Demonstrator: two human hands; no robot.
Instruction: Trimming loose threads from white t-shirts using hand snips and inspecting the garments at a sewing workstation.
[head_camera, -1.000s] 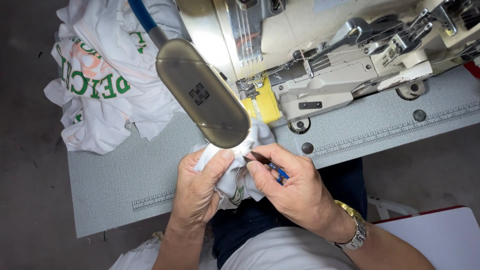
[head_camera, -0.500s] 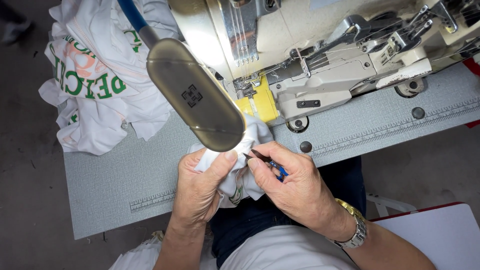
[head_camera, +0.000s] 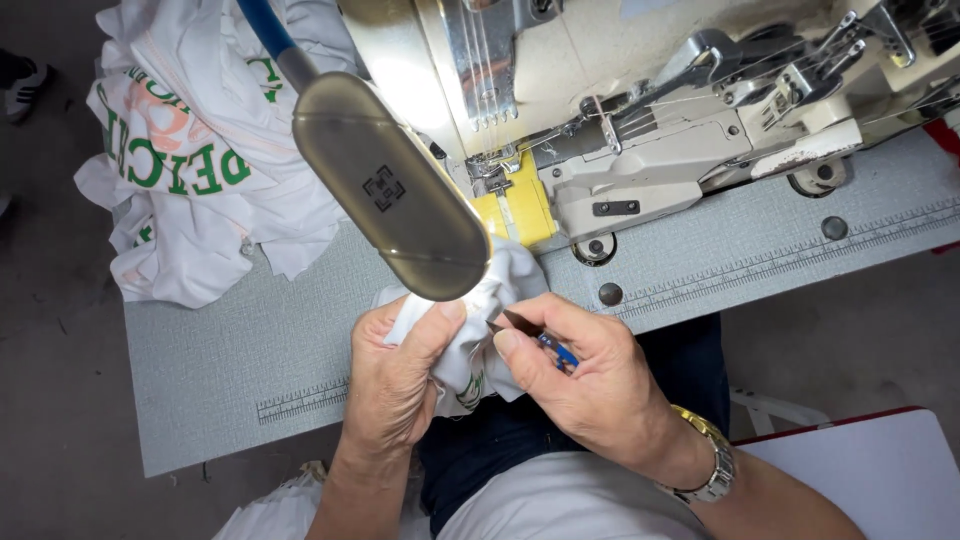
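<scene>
L hand (head_camera: 395, 385) bunches white cloth (head_camera: 480, 325); R hand (head_camera: 590, 380), at its 3 o'clock, pinches small blue-handled snips (head_camera: 535, 335) w/ tip on cloth.

- I see a grey textured sewing table (head_camera: 250, 370), running from lower left to upper right.
- A printed ruler strip (head_camera: 300, 402) runs along the table's near edge; a second ruler strip (head_camera: 800, 258) runs along the right section.
- A cream industrial sewing machine (head_camera: 650, 110) stands on the table's far side, with a yellow guard (head_camera: 520, 205) at its needle area.
- A heap of white garments with green lettering (head_camera: 190, 170) lies on the table's far left corner and overhangs its edge.
- I see two round metal fittings (head_camera: 610, 294) set in the tabletop near the machine base.
</scene>
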